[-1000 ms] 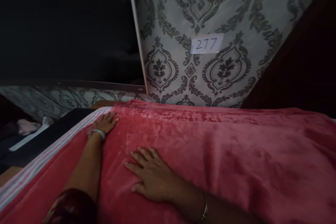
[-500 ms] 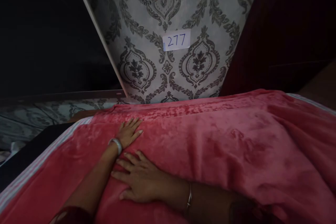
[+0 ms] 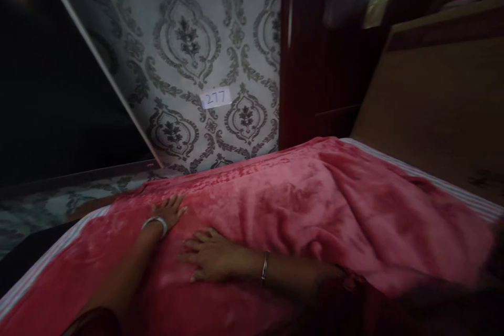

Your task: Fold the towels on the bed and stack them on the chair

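Observation:
A plush red-pink blanket (image 3: 283, 205) is spread over a bed, smooth around my hands and wrinkled toward the right. My left hand (image 3: 169, 212), with a wide bangle at its wrist, lies flat on the blanket near its far left part, fingers spread. Closer to me and a little to the right, my right hand (image 3: 210, 257) rests palm down on the same cloth, its fingers apart and pointing left. A thin bangle circles the right wrist. Neither hand grips anything.
Striped bedding (image 3: 425, 176) shows along the blanket's edges. Behind stands a patterned papered wall (image 3: 189, 58) bearing a paper label (image 3: 216, 97) reading 277. A large dark screen (image 3: 66, 84) is at left; a dark red door-like panel (image 3: 311, 63) and a brown board (image 3: 441, 100) rise at right.
The view has swung to the right, bringing the brown board into sight and shifting the wall label left. Both hands still lie flat on the blanket, now slightly further apart.

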`<state>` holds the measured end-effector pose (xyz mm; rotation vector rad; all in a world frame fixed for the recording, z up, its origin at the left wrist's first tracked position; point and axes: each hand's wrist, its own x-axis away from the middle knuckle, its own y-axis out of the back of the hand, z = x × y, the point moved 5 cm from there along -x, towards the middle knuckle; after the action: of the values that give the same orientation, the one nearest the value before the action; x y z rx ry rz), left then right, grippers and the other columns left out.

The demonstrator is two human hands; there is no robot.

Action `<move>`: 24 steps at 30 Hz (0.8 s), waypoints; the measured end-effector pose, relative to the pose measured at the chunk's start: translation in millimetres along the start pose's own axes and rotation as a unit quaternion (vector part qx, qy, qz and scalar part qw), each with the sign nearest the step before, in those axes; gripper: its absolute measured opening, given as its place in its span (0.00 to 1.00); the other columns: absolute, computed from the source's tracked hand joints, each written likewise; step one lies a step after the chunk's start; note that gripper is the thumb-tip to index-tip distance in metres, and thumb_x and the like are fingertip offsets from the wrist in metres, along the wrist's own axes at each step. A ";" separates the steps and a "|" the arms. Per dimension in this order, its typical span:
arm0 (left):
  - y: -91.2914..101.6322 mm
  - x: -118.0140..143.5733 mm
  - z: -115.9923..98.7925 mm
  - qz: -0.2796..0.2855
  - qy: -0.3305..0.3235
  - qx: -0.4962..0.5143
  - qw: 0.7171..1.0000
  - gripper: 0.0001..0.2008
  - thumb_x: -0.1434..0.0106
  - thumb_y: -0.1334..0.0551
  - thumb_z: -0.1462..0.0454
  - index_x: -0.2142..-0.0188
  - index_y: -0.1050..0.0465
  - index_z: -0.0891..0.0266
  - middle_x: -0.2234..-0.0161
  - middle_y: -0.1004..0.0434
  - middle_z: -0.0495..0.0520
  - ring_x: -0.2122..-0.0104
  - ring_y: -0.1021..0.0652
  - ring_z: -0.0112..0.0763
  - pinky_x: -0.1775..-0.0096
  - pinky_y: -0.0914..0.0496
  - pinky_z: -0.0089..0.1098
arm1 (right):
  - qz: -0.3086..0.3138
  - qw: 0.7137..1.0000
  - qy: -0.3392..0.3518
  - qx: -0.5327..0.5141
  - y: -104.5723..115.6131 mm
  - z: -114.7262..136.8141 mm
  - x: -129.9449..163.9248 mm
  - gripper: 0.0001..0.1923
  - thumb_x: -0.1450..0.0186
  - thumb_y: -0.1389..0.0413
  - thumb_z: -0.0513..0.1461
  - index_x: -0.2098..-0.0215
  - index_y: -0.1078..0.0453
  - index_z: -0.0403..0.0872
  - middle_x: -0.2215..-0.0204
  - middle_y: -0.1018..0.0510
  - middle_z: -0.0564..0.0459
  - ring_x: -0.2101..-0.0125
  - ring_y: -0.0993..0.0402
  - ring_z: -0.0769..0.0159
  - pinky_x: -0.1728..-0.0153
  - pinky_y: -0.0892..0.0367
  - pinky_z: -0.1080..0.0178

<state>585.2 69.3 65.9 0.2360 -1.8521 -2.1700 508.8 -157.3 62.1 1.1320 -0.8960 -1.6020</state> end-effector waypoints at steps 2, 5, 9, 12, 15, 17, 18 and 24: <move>8.0 1.8 -10.6 -0.001 0.019 0.002 1.000 0.33 0.32 0.54 0.53 0.30 0.47 0.63 0.31 0.46 0.65 0.33 0.42 0.56 0.39 0.49 0.66 | -0.001 0.999 -0.006 -0.037 15.8 -17.6 27.9 0.25 0.33 0.41 0.48 0.41 0.30 0.49 0.37 0.32 0.46 0.38 0.38 0.52 0.36 0.46 0.45; 18.5 3.9 -42.4 -0.022 0.001 0.032 0.999 0.34 0.31 0.57 0.53 0.30 0.50 0.66 0.30 0.49 0.64 0.31 0.45 0.52 0.38 0.48 0.64 | -0.083 0.984 -0.085 -0.132 61.7 -64.6 78.3 0.14 0.35 0.39 0.40 0.51 0.22 0.49 0.52 0.19 0.53 0.53 0.23 0.62 0.49 0.30 0.62; 27.9 2.3 -97.6 -0.019 -0.054 0.055 0.997 0.33 0.31 0.56 0.53 0.30 0.48 0.66 0.30 0.50 0.63 0.30 0.47 0.48 0.36 0.49 0.59 | -0.306 0.896 -0.310 -0.085 151.7 -142.0 176.6 0.18 0.35 0.47 0.34 0.50 0.23 0.48 0.55 0.18 0.51 0.56 0.21 0.61 0.52 0.28 0.60; 33.5 -5.4 -125.2 -0.020 -0.059 0.075 0.995 0.33 0.31 0.54 0.54 0.30 0.48 0.67 0.30 0.48 0.66 0.31 0.45 0.49 0.37 0.46 0.59 | -0.408 0.800 -0.440 -0.018 206.6 -179.3 260.6 0.24 0.35 0.54 0.32 0.44 0.27 0.45 0.49 0.21 0.45 0.49 0.26 0.58 0.44 0.33 0.53; 30.7 -12.9 -138.7 -0.021 -0.049 0.091 0.994 0.33 0.31 0.56 0.55 0.30 0.49 0.69 0.31 0.47 0.68 0.32 0.43 0.52 0.39 0.43 0.60 | -0.454 0.698 -0.553 0.041 237.7 -196.8 340.1 0.25 0.35 0.54 0.32 0.41 0.31 0.41 0.44 0.26 0.39 0.43 0.31 0.55 0.40 0.39 0.51; 24.6 -15.5 -141.7 -0.033 -0.033 0.088 0.995 0.33 0.30 0.58 0.55 0.30 0.49 0.68 0.30 0.49 0.68 0.31 0.45 0.52 0.38 0.44 0.61 | -0.460 0.632 -0.619 0.071 246.6 -201.0 385.7 0.26 0.34 0.53 0.33 0.39 0.33 0.40 0.42 0.29 0.36 0.40 0.35 0.52 0.38 0.43 0.49; 21.0 -16.1 -142.2 -0.042 -0.025 0.087 0.995 0.32 0.30 0.58 0.55 0.30 0.50 0.67 0.30 0.50 0.68 0.31 0.46 0.51 0.38 0.46 0.61 | -0.457 0.602 -0.650 0.080 248.4 -202.4 405.0 0.26 0.34 0.52 0.34 0.38 0.33 0.39 0.42 0.29 0.35 0.39 0.36 0.50 0.38 0.43 0.47; 9.9 -15.5 -142.3 -0.062 -0.012 0.100 0.993 0.31 0.29 0.59 0.55 0.29 0.50 0.62 0.29 0.51 0.64 0.30 0.48 0.50 0.37 0.50 0.62 | -0.358 0.558 -0.746 0.066 239.5 -217.5 455.9 0.17 0.33 0.49 0.38 0.53 0.22 0.38 0.57 0.20 0.32 0.53 0.23 0.47 0.52 0.31 0.53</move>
<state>643.7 -60.9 51.2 0.3768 -2.1223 -2.0711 726.0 -671.2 97.3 -0.2620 -1.6705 -3.2881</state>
